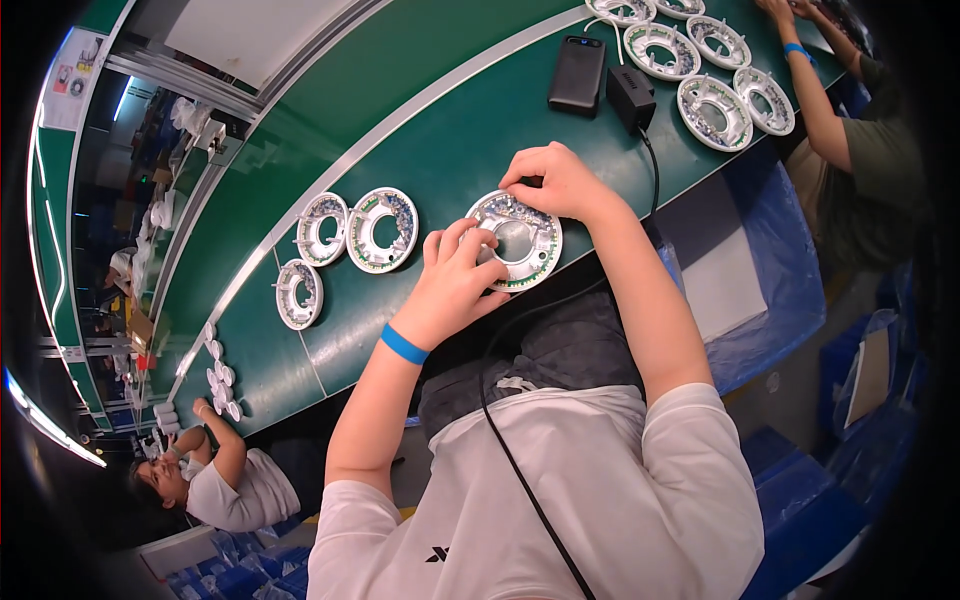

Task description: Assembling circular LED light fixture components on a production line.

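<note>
Centre of frame: white ring-shaped part (517,240) lies on the green desk (450,140). My left hand (455,280) pinches its lower-left rim; my right hand (555,180) presses fingers on its upper rim. Three similar rings (380,230) left.

Both hands grip a white round plastic ring (520,240) on the green worktop (440,150): left hand (455,280) at its near edge, right hand (555,182) on its far rim.
</note>
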A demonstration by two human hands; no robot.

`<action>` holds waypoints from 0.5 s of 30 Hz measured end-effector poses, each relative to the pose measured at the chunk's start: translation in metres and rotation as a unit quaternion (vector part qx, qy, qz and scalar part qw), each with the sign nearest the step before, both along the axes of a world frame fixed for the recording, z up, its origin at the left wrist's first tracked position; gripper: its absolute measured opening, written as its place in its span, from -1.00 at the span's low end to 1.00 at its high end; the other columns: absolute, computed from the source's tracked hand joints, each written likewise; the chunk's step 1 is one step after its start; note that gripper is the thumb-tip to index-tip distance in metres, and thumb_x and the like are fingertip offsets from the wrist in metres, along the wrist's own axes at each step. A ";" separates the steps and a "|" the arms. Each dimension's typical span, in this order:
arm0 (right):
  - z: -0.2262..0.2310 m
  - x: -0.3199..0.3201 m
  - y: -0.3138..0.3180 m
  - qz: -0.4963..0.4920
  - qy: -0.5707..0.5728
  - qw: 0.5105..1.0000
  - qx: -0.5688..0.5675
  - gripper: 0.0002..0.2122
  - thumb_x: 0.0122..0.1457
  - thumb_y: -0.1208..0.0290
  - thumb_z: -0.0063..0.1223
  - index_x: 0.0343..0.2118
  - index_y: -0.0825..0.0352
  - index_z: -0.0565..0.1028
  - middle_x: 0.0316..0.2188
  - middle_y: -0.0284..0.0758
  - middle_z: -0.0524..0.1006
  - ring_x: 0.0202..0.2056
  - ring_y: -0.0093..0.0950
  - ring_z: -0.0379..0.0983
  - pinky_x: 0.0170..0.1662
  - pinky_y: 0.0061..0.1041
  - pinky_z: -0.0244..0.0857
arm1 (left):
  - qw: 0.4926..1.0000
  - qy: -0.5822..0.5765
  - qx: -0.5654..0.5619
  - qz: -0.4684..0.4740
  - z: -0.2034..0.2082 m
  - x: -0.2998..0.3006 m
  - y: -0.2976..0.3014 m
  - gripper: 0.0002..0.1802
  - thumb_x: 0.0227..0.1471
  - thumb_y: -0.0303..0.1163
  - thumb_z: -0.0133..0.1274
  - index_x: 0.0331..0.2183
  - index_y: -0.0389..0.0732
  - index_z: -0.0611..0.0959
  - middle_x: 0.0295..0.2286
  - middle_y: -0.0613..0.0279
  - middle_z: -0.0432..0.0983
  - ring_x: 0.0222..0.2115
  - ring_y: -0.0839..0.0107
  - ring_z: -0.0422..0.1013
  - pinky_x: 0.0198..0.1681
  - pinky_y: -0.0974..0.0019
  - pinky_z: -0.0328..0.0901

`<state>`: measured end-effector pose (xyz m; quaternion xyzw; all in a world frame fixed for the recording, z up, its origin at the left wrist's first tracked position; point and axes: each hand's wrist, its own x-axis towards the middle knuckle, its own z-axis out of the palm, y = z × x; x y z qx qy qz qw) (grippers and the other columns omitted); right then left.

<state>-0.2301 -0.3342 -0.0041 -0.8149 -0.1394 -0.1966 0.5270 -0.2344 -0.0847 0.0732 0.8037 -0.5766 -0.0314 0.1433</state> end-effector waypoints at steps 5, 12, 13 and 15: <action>0.003 0.001 0.001 0.004 0.002 1.000 0.003 -0.92 0.00 0.57 0.25 -0.41 0.33 0.66 -0.46 -0.31 0.63 -0.49 -0.45 0.55 -0.42 -0.50 0.39 | 0.999 0.011 0.038 -0.010 0.010 0.004 -0.007 -0.66 -0.23 -0.32 0.41 -0.32 -0.05 0.65 0.00 0.18 0.37 0.18 -0.05 0.16 0.20 -0.07 0.03; 0.003 -0.002 -0.001 0.003 0.026 1.000 0.015 -0.90 -0.01 0.55 0.26 -0.38 0.33 0.66 -0.49 -0.32 0.61 -0.53 -0.46 0.50 -0.44 -0.51 0.34 | 0.998 0.034 -0.044 -0.020 0.006 0.015 -0.036 -0.64 -0.05 -0.17 0.26 -0.21 -0.10 0.61 0.03 0.14 0.35 0.19 -0.04 0.13 0.22 -0.06 0.00; 0.004 -0.001 -0.001 0.001 0.026 1.000 0.016 -0.90 -0.01 0.55 0.26 -0.38 0.33 0.66 -0.49 -0.32 0.61 -0.53 -0.46 0.50 -0.44 -0.51 0.34 | 0.999 0.019 -0.039 -0.013 0.003 0.017 -0.037 -0.64 -0.03 -0.16 0.24 -0.20 -0.10 0.61 0.03 0.14 0.35 0.19 -0.04 0.13 0.22 -0.06 0.00; 0.004 0.000 -0.001 0.009 0.016 1.000 0.020 -0.90 -0.02 0.55 0.27 -0.39 0.33 0.66 -0.49 -0.32 0.61 -0.53 -0.46 0.49 -0.45 -0.50 0.33 | 0.999 -0.002 -0.032 -0.008 -0.002 0.016 -0.039 -0.66 -0.04 -0.23 0.25 -0.18 -0.10 0.62 0.04 0.11 0.35 0.17 -0.04 0.15 0.20 -0.06 0.03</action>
